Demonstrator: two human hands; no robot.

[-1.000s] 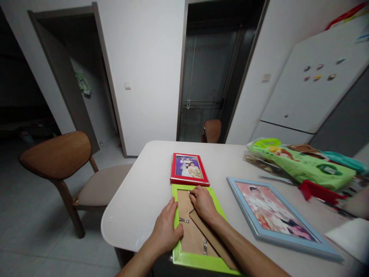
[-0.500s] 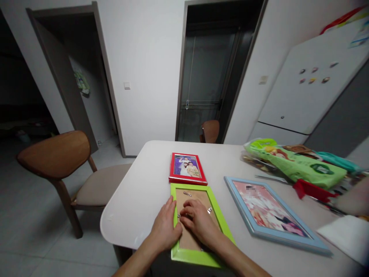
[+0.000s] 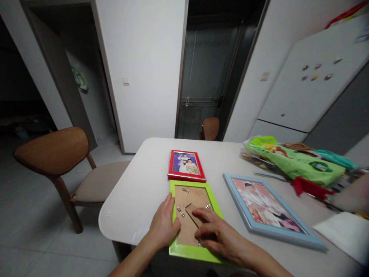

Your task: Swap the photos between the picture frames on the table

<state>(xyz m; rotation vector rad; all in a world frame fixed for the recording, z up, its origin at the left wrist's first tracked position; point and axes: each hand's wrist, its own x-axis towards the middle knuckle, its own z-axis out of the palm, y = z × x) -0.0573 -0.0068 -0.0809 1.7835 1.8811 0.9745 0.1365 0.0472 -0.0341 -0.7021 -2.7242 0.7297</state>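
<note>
A green photo frame (image 3: 183,250) lies face down with its brown backing board (image 3: 196,193) showing. Several small metal clips (image 3: 180,212) sit around the board, and a thin slanted slit of its stand shows in the middle. My left hand (image 3: 164,221) holds the frame's left side, thumb over the rim and fingers along the outer edge. Over the lower right of the board, my right hand (image 3: 219,232) has bent, parted fingers, with fingertips by the bottom metal clip (image 3: 200,242). Nothing is visibly held in it. Beyond the green frame lies a red photo frame (image 3: 187,178), picture up.
A blue photo frame (image 3: 245,215) lies picture up to the right on the white table (image 3: 135,200). Behind it are a green package (image 3: 314,161), a red item (image 3: 309,187) and white paper (image 3: 343,234). A wooden chair (image 3: 54,154) stands left.
My right hand has moved from the left clip towards the lower right of the backing board, uncovering the slit and left clip. My left hand stays on the frame. The view has shifted slightly.
</note>
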